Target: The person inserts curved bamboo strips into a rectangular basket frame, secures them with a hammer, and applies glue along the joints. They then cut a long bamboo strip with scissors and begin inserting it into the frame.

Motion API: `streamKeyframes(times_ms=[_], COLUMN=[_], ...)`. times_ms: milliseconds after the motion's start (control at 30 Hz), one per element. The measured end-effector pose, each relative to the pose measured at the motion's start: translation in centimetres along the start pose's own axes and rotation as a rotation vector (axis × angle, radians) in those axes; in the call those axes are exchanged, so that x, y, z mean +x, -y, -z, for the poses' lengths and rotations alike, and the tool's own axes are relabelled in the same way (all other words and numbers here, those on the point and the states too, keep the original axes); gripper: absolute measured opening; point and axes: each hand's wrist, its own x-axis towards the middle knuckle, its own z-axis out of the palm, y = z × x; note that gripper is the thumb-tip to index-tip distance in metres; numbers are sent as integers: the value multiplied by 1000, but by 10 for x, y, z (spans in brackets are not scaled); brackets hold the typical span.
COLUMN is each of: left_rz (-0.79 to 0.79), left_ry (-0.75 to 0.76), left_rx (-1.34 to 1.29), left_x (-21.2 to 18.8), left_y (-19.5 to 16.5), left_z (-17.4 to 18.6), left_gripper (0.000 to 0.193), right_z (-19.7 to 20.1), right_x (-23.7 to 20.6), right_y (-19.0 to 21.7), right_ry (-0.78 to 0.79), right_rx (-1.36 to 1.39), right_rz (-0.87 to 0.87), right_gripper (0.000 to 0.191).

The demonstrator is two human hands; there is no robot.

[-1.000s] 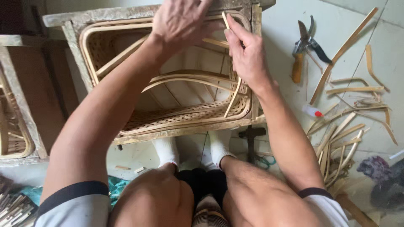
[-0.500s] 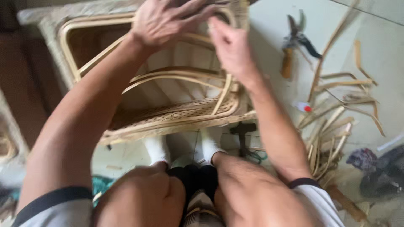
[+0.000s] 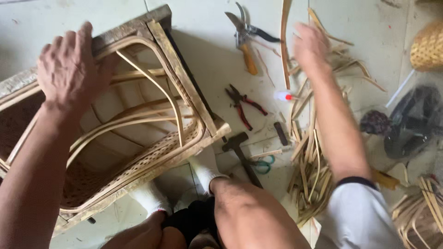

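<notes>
**Inspector:** Report the hands.

**Operator:** I see the left hand (image 3: 69, 69) at upper left, fingers spread flat on the top rail of the rattan chair frame (image 3: 184, 87), which fills the left half. The right hand (image 3: 311, 46), upper centre-right, is blurred; its fingers look closed on a long cane strip (image 3: 285, 41), though I cannot tell for certain.

**Inspector:** Surroundings?

**Operator:** Pruning shears (image 3: 244, 37), pliers (image 3: 242, 103) and a hammer (image 3: 240, 152) lie on the floor between them.

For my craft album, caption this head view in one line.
Left hand steadies a woven rattan frame; right hand reaches a bamboo strip.
</notes>
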Motion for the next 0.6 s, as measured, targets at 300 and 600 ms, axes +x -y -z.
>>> streamKeyframes(times_ms=[300, 600], left_rz=[-134, -91], left_ry=[-213, 80], left_rx=[-161, -141], left_x=[-26, -127], left_y=[11, -46], left_z=[7, -4], left_gripper=[86, 109], right_z=[-45, 28], right_x=[-24, 15], right_y=[-32, 2], right_ry=[127, -154], right_rx=[-137, 808], right_rz=[-19, -97], right_gripper=[21, 15])
